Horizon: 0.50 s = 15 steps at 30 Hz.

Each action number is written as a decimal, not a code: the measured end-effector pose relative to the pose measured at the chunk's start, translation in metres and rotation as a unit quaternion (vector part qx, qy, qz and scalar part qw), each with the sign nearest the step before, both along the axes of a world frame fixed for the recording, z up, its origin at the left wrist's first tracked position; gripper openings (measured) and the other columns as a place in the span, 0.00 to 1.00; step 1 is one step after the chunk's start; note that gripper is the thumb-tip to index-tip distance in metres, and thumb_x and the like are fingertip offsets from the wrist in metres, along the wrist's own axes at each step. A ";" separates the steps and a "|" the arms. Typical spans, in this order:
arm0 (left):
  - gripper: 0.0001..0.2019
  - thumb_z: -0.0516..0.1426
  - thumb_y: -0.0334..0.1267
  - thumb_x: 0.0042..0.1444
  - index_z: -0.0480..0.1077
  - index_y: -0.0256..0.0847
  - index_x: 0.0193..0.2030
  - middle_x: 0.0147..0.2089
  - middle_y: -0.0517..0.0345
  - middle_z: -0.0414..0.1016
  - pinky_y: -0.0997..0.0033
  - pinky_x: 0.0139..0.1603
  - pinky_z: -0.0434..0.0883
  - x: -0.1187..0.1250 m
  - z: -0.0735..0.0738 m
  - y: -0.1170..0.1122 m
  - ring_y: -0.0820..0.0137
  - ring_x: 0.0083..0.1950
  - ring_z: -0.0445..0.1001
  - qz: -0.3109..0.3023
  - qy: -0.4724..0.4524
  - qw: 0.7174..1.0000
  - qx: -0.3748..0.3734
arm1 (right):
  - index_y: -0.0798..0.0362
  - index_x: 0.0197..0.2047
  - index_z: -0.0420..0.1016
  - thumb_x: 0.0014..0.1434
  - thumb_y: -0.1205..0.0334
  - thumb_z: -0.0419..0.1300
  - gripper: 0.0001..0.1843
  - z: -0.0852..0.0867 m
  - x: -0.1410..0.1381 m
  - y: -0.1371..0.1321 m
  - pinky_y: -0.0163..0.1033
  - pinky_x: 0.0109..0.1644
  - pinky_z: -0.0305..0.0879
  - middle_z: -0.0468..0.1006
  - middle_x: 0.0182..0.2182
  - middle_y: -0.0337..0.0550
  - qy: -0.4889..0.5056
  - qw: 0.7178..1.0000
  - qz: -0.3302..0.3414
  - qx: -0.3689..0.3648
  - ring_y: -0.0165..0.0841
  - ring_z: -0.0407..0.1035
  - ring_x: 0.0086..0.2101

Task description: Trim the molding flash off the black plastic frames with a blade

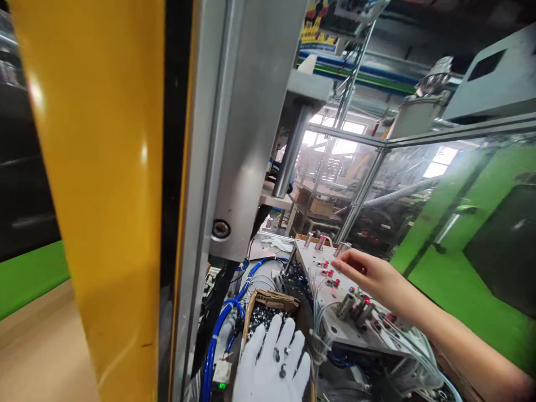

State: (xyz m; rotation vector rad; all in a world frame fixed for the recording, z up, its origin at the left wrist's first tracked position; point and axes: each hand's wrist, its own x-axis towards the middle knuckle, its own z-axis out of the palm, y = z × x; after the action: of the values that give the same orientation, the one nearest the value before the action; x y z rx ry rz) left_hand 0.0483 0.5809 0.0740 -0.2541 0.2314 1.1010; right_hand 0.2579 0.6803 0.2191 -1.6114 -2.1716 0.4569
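My left hand, in a white glove, is held palm up at the bottom centre with its fingers spread. A few small dark and shiny parts lie loose on the fingers. Just beyond it, a cardboard box contains many small black and silvery pieces. My right hand is bare and reaches in from the right over a metal fixture plate. Its thumb and forefinger are pinched together near the plate's metal posts and red-lit spots. Whatever the pinch holds is too small to make out.
A yellow machine column and a grey metal upright stand close on the left. Blue hoses run beside the box. Clear panels and a green machine border the right. Thin pale tubes trail from the fixture.
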 end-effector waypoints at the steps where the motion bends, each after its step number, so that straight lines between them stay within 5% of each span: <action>1: 0.24 0.46 0.45 0.69 0.53 0.44 0.70 0.60 0.47 0.73 0.53 0.55 0.71 0.002 -0.001 -0.001 0.53 0.58 0.74 0.012 -0.006 1.000 -0.014 | 0.48 0.40 0.75 0.63 0.35 0.52 0.25 0.000 -0.013 -0.017 0.38 0.36 0.62 0.76 0.32 0.40 -0.004 0.999 0.051 0.007 0.35 0.67 0.32; 4: 0.27 0.45 0.38 0.68 0.45 0.47 0.73 0.60 0.46 0.73 0.51 0.57 0.71 0.009 -0.011 -0.007 0.55 0.58 0.74 0.112 0.000 0.994 -0.005 | 0.44 0.43 0.78 0.65 0.59 0.59 0.07 -0.014 -0.049 -0.058 0.35 0.40 0.66 0.80 0.38 0.37 -0.057 0.970 0.236 -0.013 0.33 0.74 0.37; 6: 0.29 0.48 0.31 0.65 0.50 0.50 0.71 0.58 0.50 0.75 0.52 0.60 0.69 0.014 -0.022 -0.011 0.59 0.59 0.74 0.176 0.011 0.984 0.025 | 0.44 0.44 0.79 0.62 0.68 0.61 0.10 -0.028 -0.065 -0.070 0.36 0.39 0.67 0.81 0.37 0.36 -0.114 0.951 0.287 0.014 0.34 0.76 0.36; 9: 0.20 0.52 0.29 0.61 0.71 0.52 0.56 0.56 0.55 0.77 0.47 0.64 0.66 0.016 -0.033 -0.012 0.57 0.60 0.72 0.177 0.003 0.982 0.065 | 0.45 0.46 0.79 0.60 0.69 0.63 0.13 -0.044 -0.074 -0.067 0.37 0.39 0.69 0.80 0.39 0.38 -0.174 0.946 0.270 0.047 0.37 0.76 0.37; 11: 0.15 0.51 0.31 0.61 0.75 0.50 0.48 0.55 0.54 0.77 0.42 0.64 0.64 0.015 -0.037 -0.009 0.56 0.60 0.72 0.164 -0.003 0.984 0.074 | 0.46 0.45 0.80 0.60 0.68 0.63 0.11 -0.049 -0.075 -0.062 0.37 0.38 0.69 0.79 0.40 0.40 -0.193 0.949 0.246 0.026 0.36 0.76 0.37; 15: 0.19 0.52 0.34 0.62 0.69 0.40 0.59 0.57 0.45 0.76 0.51 0.69 0.61 0.007 -0.033 -0.003 0.59 0.64 0.68 0.097 0.010 0.992 0.074 | 0.48 0.39 0.81 0.57 0.69 0.65 0.08 -0.044 -0.075 -0.059 0.35 0.38 0.67 0.80 0.37 0.39 -0.161 0.964 0.210 -0.029 0.34 0.75 0.34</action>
State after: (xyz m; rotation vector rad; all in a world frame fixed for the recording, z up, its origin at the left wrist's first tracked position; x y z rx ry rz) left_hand 0.0552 0.5777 0.0407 -0.1357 0.1437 1.3082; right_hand 0.1833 0.6208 0.1751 -1.3188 -2.7901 0.3999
